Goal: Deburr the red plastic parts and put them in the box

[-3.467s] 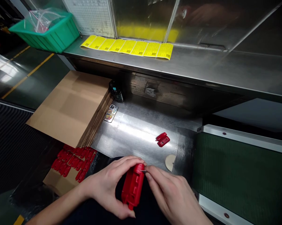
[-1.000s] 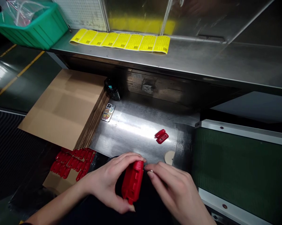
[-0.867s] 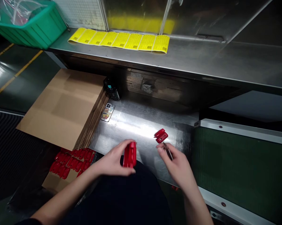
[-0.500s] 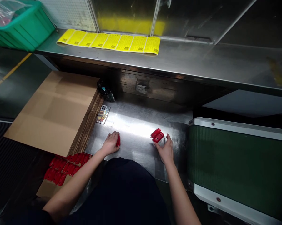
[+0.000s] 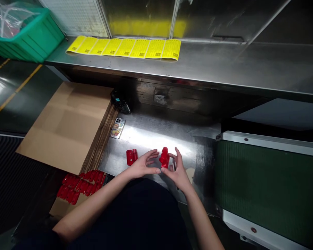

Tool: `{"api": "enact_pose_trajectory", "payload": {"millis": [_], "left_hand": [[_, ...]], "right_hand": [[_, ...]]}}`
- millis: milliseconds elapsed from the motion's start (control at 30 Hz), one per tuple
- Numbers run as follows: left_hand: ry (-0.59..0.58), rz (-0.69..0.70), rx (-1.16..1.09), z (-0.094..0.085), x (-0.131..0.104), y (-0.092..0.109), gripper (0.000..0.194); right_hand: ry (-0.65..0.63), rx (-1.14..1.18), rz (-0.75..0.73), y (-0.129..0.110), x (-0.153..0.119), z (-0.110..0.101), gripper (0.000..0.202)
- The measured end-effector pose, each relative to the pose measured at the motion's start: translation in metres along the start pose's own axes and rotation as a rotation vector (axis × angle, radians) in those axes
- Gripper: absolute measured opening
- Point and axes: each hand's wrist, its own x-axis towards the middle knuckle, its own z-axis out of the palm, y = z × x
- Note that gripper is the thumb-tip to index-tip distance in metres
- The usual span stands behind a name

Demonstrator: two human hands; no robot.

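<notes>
My right hand [image 5: 179,172] holds a small red plastic part [image 5: 164,158] between its thumb and fingers, in front of my body over the metal table. A narrow dark piece with a pale edge shows by its palm; I cannot make out what it is. Close to the left of the held part is my left hand [image 5: 145,164], its fingers and thumb spread with nothing between them. Other red plastic pieces [image 5: 132,157] lie on the table beyond my left wrist.
A stack of flat cardboard [image 5: 68,121] stands left, above a carton of several red parts [image 5: 70,187]. A phone [image 5: 117,128] and a black container [image 5: 121,102] lie beside it. Right is a green conveyor belt [image 5: 265,187]. The back shelf bears yellow labels [image 5: 125,47] and a green bin [image 5: 42,38].
My left hand has let go of the red pieces at left and moved right. My right hand has lifted a red part off the table and brought it left.
</notes>
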Motion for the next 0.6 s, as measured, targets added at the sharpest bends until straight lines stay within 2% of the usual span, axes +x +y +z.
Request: {"api": "enact_pose_trajectory", "payload": {"millis": [100,200,333,433,500,600], "left_hand": [[-0.047,0.032,-0.17,0.007,-0.003,0.023,0.11],[-0.064,0.051,-0.247,0.01,-0.012,0.042,0.115],[-0.067,0.096,-0.281,0.018,-0.024,0.054,0.118],[-0.01,0.145,-0.278,0.023,-0.033,0.061,0.112],[0.02,0.167,-0.259,0.021,-0.041,0.066,0.114],[0.009,0.178,-0.15,0.011,-0.059,0.077,0.126]], "right_hand": [[-0.078,0.107,-0.048,-0.031,-0.035,0.013,0.12],[-0.121,0.212,-0.05,-0.056,-0.058,0.015,0.121],[-0.172,0.267,0.001,-0.076,-0.073,0.016,0.127],[-0.147,0.27,-0.065,-0.08,-0.077,0.018,0.125],[-0.033,0.273,-0.127,-0.081,-0.078,0.015,0.099],[0.152,0.281,-0.153,-0.086,-0.08,0.001,0.044]]}}
